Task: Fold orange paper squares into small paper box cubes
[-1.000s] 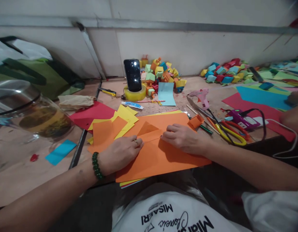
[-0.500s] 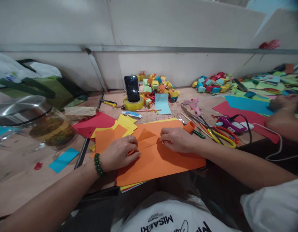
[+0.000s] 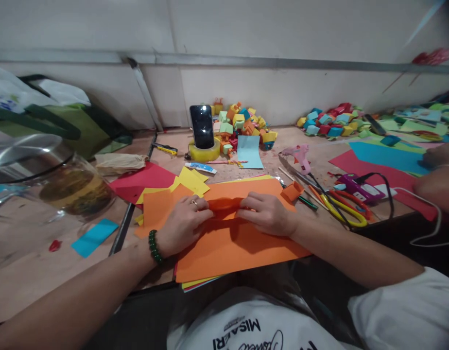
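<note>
A small piece of folded orange paper (image 3: 225, 208) lies between my hands, its middle curled up off the stack. My left hand (image 3: 190, 218) grips its left end, thumb toward me and fingers curled. At the right end, my right hand (image 3: 264, 213) pinches it with bent fingers. Both hands rest over a stack of coloured sheets (image 3: 242, 248) with orange on top and yellow and blue edges showing beneath. A small folded orange paper box (image 3: 292, 191) sits by the stack's right corner. Smaller orange sheets (image 3: 157, 209) lie left of my left hand.
Behind the stack, a phone (image 3: 201, 127) leans in a tape roll (image 3: 206, 151) beside a heap of paper cubes (image 3: 242, 124). Right are a pink glue gun (image 3: 299, 156), scissors (image 3: 343, 211) and another person's hand (image 3: 436, 182). A glass jar (image 3: 78, 187) stands left.
The orange piece, earlier flat with a triangular flap showing, is now curled up between my fingers. My hands have drawn slightly closer together. The view has shifted a little.
</note>
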`<state>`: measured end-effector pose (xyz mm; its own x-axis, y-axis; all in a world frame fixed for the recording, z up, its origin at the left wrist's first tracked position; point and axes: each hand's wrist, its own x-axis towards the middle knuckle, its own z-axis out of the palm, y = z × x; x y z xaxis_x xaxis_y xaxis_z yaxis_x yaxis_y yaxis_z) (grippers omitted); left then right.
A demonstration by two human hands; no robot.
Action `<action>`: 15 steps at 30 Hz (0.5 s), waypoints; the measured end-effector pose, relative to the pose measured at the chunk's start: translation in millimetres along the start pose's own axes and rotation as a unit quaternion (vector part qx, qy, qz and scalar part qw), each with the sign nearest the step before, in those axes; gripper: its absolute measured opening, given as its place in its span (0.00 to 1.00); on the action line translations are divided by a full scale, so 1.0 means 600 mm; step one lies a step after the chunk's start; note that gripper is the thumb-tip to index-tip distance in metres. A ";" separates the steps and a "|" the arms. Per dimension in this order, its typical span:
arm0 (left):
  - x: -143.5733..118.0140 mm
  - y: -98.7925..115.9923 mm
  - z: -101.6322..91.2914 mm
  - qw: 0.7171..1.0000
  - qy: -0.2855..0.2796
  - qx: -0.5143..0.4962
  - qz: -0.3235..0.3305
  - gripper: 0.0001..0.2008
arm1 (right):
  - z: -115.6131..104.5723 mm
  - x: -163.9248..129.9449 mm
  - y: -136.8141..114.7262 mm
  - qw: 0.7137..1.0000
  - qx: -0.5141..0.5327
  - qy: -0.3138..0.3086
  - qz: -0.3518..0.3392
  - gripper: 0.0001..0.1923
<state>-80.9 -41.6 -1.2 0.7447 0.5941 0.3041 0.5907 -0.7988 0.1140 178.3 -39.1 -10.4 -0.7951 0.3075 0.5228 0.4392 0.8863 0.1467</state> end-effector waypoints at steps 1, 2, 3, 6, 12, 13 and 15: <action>-0.001 0.002 -0.002 1.000 -0.007 0.011 0.009 0.11 | -0.003 0.002 -0.001 1.000 0.011 -0.012 -0.010 0.15; -0.002 0.005 -0.004 1.000 -0.014 0.015 0.014 0.11 | -0.005 0.004 -0.001 0.999 0.031 -0.025 -0.012 0.14; -0.002 0.008 -0.005 1.000 -0.021 0.015 0.018 0.11 | -0.005 0.004 -0.001 0.998 0.059 -0.036 -0.005 0.13; -0.001 0.015 -0.004 1.000 -0.018 0.006 0.018 0.12 | 0.002 0.002 0.004 0.987 0.146 -0.054 0.048 0.14; 0.003 -0.001 0.011 1.000 0.015 -0.022 -0.011 0.14 | 0.023 -0.004 0.016 0.946 0.174 -0.039 0.270 0.08; 0.004 -0.004 0.013 0.999 0.015 -0.029 -0.012 0.14 | 0.024 -0.003 0.018 0.937 0.164 -0.029 0.308 0.13; 0.005 -0.008 0.013 0.999 0.011 -0.040 -0.013 0.14 | 0.026 0.000 0.021 0.918 0.171 -0.024 0.358 0.23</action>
<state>-78.9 -35.4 -8.4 0.7213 0.6139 0.3208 0.5830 -0.7881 0.1972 177.0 -22.6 -21.5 -0.3757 0.8606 0.3439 0.7049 0.5063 -0.4969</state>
